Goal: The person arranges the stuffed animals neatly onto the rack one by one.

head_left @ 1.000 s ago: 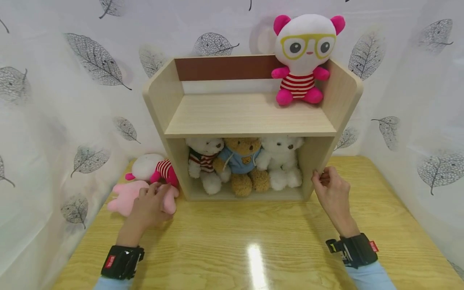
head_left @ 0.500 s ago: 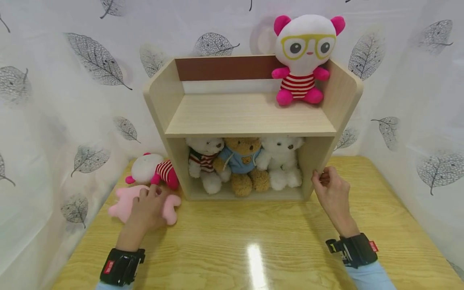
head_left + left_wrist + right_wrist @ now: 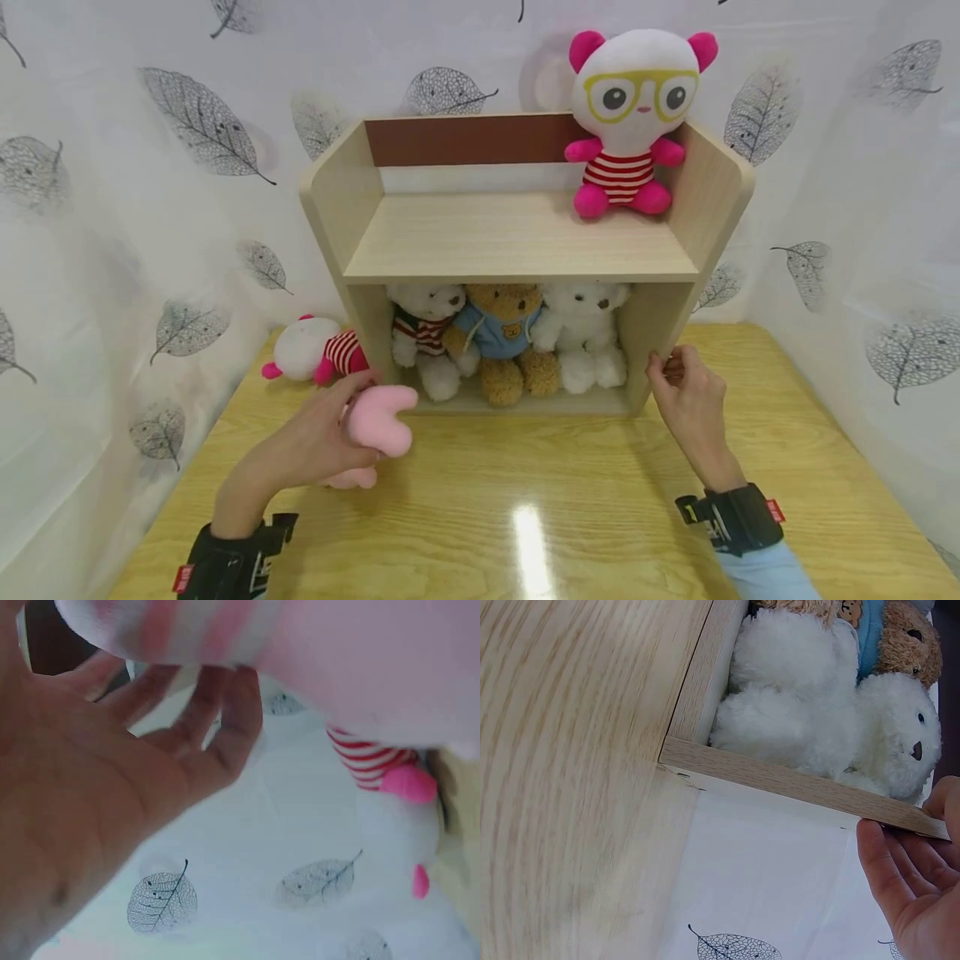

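Observation:
My left hand [image 3: 311, 442] grips a pink plush toy [image 3: 381, 419] around its middle, in front of the shelf's lower left corner. Two stubby pink limbs stick out past the fingers, and the toy's head cannot be seen. In the left wrist view the plush [image 3: 375, 667] shows a pink-and-white striped part above my curled fingers [image 3: 240, 720]. At the other side, my right hand [image 3: 692, 404] pinches the front edge of the shelf's right side panel [image 3: 663, 333]. The right wrist view has the thumb and fingers [image 3: 885, 862] on opposite faces of that panel [image 3: 802, 784].
A two-level wooden shelf [image 3: 517, 242] stands on the table [image 3: 465, 508]. A pink-and-white panda plush [image 3: 637, 108] sits on its upper right. Below are a striped-sweater bear [image 3: 431, 333], a brown bear [image 3: 506, 337] and a white bear [image 3: 585, 333]. Another panda plush [image 3: 303, 348] lies left.
My left hand has taken hold of the pink plush, lifted it off the table and brought it rightward, turning the wrist. The right hand stays on the shelf panel.

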`<state>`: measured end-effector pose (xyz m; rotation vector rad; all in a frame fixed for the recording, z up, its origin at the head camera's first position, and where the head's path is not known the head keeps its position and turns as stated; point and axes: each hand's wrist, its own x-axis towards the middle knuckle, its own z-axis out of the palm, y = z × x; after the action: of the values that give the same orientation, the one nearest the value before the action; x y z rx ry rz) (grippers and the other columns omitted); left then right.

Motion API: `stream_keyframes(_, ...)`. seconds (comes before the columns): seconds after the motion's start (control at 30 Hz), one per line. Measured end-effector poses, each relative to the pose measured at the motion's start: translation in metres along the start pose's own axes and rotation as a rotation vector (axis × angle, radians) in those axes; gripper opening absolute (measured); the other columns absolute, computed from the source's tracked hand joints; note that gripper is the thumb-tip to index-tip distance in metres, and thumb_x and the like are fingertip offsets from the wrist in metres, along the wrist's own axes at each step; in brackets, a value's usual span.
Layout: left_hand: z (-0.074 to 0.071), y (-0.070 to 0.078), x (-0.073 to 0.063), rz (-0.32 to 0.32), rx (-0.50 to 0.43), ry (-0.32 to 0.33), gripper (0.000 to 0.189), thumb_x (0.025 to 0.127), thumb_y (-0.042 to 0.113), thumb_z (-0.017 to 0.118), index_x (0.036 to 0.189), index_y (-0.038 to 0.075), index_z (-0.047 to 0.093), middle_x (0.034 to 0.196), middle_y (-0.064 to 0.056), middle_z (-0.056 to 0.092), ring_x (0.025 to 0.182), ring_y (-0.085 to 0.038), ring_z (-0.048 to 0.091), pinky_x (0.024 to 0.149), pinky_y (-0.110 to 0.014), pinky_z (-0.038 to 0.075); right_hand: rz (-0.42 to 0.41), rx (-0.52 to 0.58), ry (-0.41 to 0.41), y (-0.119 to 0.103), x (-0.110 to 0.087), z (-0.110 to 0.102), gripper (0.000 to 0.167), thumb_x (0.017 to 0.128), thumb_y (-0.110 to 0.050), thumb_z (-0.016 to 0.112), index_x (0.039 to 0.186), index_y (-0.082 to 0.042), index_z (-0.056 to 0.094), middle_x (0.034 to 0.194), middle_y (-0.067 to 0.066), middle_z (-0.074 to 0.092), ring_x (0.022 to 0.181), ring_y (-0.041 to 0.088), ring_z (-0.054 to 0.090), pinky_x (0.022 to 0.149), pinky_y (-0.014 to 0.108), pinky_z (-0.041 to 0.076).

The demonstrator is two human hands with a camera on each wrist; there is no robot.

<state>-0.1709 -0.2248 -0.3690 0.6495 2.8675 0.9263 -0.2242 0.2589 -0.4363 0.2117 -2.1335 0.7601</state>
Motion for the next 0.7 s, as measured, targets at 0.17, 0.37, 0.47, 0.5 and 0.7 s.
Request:
stream_keyframes(0.17, -0.001, 0.006, -0.004, 0.015, -0.212, -0.022, 0.094, 0.082, 0.030, 0.087, 0.158, 0.028, 0.032, 0.147, -0.002, 0.051, 0.115, -0.020, 0.058, 0.085, -0.032, 0.055, -0.003, 0.002, 0.003, 0.000, 0.000, 0.001, 0.011, 0.088, 0.001, 0.069, 0.088, 0.008, 0.060, 0.069, 0.021, 0.068, 0.057, 0.036, 0.069, 0.063, 0.000, 0.039)
stream_keyframes(0.37, -0.005, 0.002, -0.011, 0.047, -0.358, -0.021, 0.096, 0.089, 0.020, 0.080, 0.162, 0.034, 0.019, 0.150, -0.005, 0.043, 0.121, -0.013, 0.054, 0.087, -0.031, 0.055, -0.006, 0.004, 0.012, 0.000, -0.001, 0.001, 0.011, 0.088, 0.001, 0.069, 0.087, 0.007, 0.060, 0.068, 0.021, 0.068, 0.057, 0.035, 0.069, 0.063, -0.001, 0.038)
stream_keyframes(0.47, -0.009, -0.005, -0.018, 0.029, -0.366, -0.030, 0.102, 0.088, 0.015, 0.079, 0.163, 0.033, 0.012, 0.149, -0.011, 0.040, 0.119, -0.012, 0.055, 0.085, -0.029, 0.055, 0.003, 0.007, 0.006, 0.001, -0.001, 0.003, 0.011, 0.089, 0.001, 0.069, 0.088, 0.008, 0.060, 0.069, 0.021, 0.068, 0.057, 0.035, 0.069, 0.064, -0.002, 0.037)
stream_keyframes(0.5, -0.010, -0.008, -0.021, 0.023, -0.355, -0.033, 0.104, 0.087, 0.014, 0.079, 0.163, 0.032, 0.011, 0.150, -0.013, 0.039, 0.117, -0.011, 0.055, 0.084, -0.029, 0.055, 0.006, 0.005, 0.001, 0.001, -0.001, 0.003, 0.012, 0.089, 0.000, 0.069, 0.088, 0.008, 0.060, 0.069, 0.021, 0.068, 0.058, 0.035, 0.069, 0.064, -0.002, 0.037)
stream_keyframes(0.7, -0.021, -0.028, -0.041, -0.046, -0.316, -0.065, 0.112, 0.080, 0.004, 0.081, 0.162, 0.037, 0.012, 0.155, -0.016, 0.033, 0.110, -0.008, 0.058, 0.079, -0.029, 0.056, 0.007, 0.010, 0.009, 0.003, -0.001, 0.003, 0.012, 0.088, -0.001, 0.068, 0.088, 0.007, 0.060, 0.069, 0.020, 0.069, 0.057, 0.037, 0.068, 0.064, -0.002, 0.037)
